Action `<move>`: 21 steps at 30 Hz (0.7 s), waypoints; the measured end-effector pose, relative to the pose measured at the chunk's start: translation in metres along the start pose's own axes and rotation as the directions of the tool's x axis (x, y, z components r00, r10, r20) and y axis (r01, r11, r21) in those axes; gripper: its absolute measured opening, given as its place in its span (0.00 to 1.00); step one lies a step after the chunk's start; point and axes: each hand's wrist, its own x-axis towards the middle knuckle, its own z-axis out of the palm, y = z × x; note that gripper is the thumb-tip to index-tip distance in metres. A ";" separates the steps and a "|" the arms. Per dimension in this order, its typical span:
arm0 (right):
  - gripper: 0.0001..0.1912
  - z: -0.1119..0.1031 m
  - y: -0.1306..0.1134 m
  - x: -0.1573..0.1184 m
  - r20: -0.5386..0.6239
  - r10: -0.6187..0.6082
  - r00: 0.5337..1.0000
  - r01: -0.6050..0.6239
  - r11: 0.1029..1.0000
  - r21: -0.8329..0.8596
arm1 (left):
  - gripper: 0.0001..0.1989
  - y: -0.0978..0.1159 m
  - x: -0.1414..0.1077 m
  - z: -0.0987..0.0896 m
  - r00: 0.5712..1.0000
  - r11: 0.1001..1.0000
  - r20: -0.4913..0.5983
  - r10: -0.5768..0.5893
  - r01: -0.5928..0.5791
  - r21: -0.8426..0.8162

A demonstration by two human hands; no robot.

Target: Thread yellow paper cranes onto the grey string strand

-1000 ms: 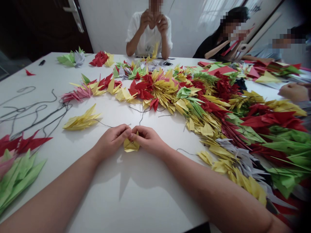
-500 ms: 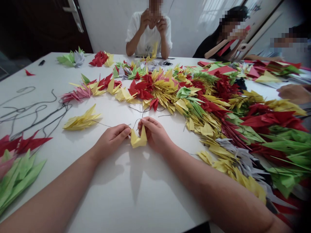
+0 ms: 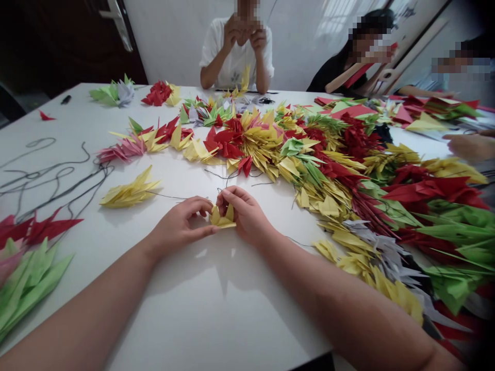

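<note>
A small folded yellow paper crane is held above the table between both hands. My left hand has its fingers at the crane's upper left, with the thumb along its lower edge. My right hand is closed on the crane's right side, thumb and forefinger pinched together at the top. Dark thread shows just above the right fingertips; whether they grip it is hidden. To the left lies a bunch of yellow cranes strung on a thread that runs toward my left hand.
Strings of red, yellow and green cranes cover the table's middle and right. Loose dark cords and green cranes lie on the left. Across sits a person in white; another in black handles red paper. Another person's hand is at right.
The crane has tipped, its points less upright. My left thumb has moved down and across under it, and the left fingers have come over its top. The right hand stays nearly in place.
</note>
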 end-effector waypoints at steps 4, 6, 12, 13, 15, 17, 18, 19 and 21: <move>0.13 -0.001 0.001 0.000 0.030 -0.015 0.999 0.014 1.000 0.018 | 0.10 -0.003 0.001 0.001 0.999 0.998 -0.023 0.030 -0.031 -0.056; 0.13 -0.001 0.000 0.000 0.048 -0.013 0.999 0.011 0.999 0.045 | 0.10 -0.003 0.001 0.001 0.999 0.994 -0.020 0.025 -0.027 -0.106; 0.11 -0.003 -0.003 0.000 0.073 -0.052 0.996 0.047 0.996 0.077 | 0.13 -0.001 -0.001 0.002 0.993 0.987 -0.020 -0.113 0.110 -0.118; 0.11 -0.005 -0.003 0.002 0.063 -0.067 0.996 0.061 0.994 0.092 | 0.13 0.000 -0.001 0.002 0.991 0.986 -0.033 -0.130 0.125 -0.109; 0.09 -0.008 -0.004 0.004 0.014 -0.089 0.996 0.086 0.987 0.137 | 0.12 0.000 -0.001 0.002 0.988 0.986 -0.051 -0.147 0.143 -0.086; 0.09 -0.011 -0.003 0.008 -0.045 -0.088 0.995 0.095 0.979 0.180 | 0.12 0.000 0.000 0.002 0.988 0.986 -0.043 -0.149 0.145 -0.081; 0.08 -0.012 -0.003 0.009 -0.064 -0.081 0.995 0.092 0.977 0.195 | 0.12 -0.001 0.000 0.002 0.989 0.986 -0.038 -0.146 0.142 -0.091; 0.08 -0.013 -0.003 0.010 -0.078 -0.072 0.994 0.087 0.974 0.208 | 0.12 0.000 0.000 0.002 0.989 0.985 -0.037 -0.143 0.139 -0.106; 0.07 -0.013 -0.003 0.012 -0.101 -0.056 0.993 0.079 0.968 0.240 | 0.12 0.000 -0.001 0.002 0.988 0.980 -0.049 -0.147 0.139 -0.139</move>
